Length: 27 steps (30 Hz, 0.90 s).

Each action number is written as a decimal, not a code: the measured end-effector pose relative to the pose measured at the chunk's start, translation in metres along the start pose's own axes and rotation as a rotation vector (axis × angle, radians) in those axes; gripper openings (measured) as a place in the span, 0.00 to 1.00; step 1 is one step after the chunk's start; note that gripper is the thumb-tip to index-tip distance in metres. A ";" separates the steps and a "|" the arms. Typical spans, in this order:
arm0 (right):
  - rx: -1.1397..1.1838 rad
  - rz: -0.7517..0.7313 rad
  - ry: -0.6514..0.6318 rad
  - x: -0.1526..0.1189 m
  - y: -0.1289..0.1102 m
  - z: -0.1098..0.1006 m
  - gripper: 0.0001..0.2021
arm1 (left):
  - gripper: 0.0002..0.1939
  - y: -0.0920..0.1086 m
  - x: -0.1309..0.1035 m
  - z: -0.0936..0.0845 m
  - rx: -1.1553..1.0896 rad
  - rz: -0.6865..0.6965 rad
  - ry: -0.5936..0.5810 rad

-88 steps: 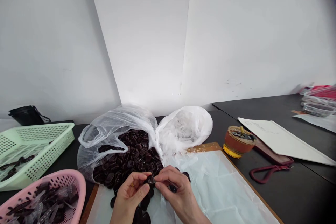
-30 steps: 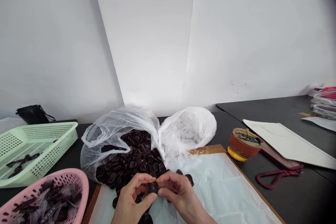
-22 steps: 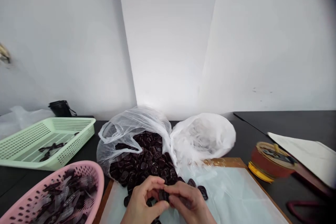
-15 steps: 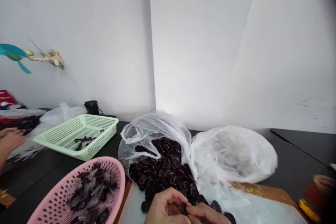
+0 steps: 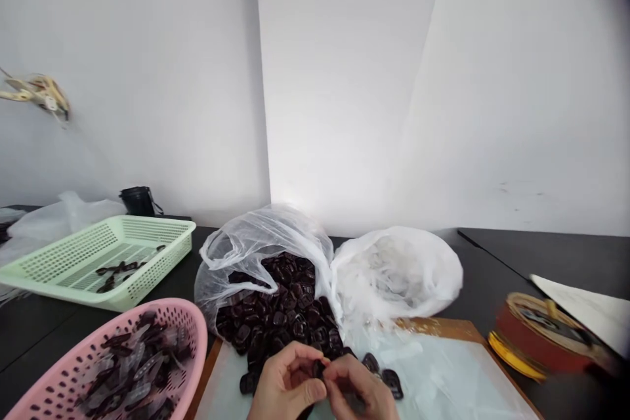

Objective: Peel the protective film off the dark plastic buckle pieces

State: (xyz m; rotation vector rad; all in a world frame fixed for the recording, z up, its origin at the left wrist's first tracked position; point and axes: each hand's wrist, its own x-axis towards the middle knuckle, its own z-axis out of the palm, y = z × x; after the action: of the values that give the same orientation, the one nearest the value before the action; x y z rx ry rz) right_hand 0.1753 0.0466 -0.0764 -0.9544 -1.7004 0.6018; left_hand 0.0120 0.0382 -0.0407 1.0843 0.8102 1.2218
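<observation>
Low in the middle of the view, my left hand (image 5: pixel 285 380) and my right hand (image 5: pixel 361 384) meet with their fingertips closed on one small dark, glossy piece (image 5: pixel 319 369). Fingers cover most of that piece, so its exact kind does not show. Just beyond my hands, a heap of similar dark brown, rounded-square pieces (image 5: pixel 280 318) spills from a clear plastic bag (image 5: pixel 275 230) onto a pale sheet-covered board (image 5: pixel 443 374). A few loose pieces (image 5: pixel 392 382) lie right of my right hand.
At the left stands a pink perforated basket (image 5: pixel 197 341) holding dark and translucent strips. Behind it is a light green basket (image 5: pixel 162 275) with a few dark pieces. A white plastic bag (image 5: pixel 398 269), a reddish-brown roll (image 5: pixel 541 328) and a paper sheet (image 5: pixel 585 305) sit towards the right.
My view has turned right, so the baskets and bags appear further left. The other person's hand and the fan blades have left the view; the paper has appeared. My hands stay together on the piece.
</observation>
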 end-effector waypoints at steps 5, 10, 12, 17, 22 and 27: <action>-0.045 -0.056 0.060 0.007 -0.025 -0.005 0.07 | 0.18 0.002 -0.002 -0.003 0.140 -0.049 -0.005; 0.052 0.032 0.010 0.010 -0.035 -0.011 0.08 | 0.19 0.002 0.000 -0.004 0.145 -0.108 -0.047; 0.110 0.101 0.013 0.008 -0.035 -0.012 0.06 | 0.19 0.002 0.000 -0.002 0.113 -0.141 -0.050; 0.303 0.287 -0.026 0.007 -0.042 -0.009 0.05 | 0.19 0.007 -0.004 0.001 0.018 -0.223 -0.001; 0.489 0.429 -0.057 0.011 -0.053 -0.011 0.13 | 0.19 0.008 -0.005 0.002 -0.035 -0.249 0.009; 0.668 0.480 -0.105 0.014 -0.049 -0.012 0.16 | 0.19 0.003 -0.003 0.001 -0.075 -0.247 0.017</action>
State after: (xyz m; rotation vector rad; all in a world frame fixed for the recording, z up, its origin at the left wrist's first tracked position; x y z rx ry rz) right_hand 0.1700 0.0301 -0.0266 -0.8367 -1.2075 1.4499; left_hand 0.0115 0.0347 -0.0379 0.8857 0.8769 1.0455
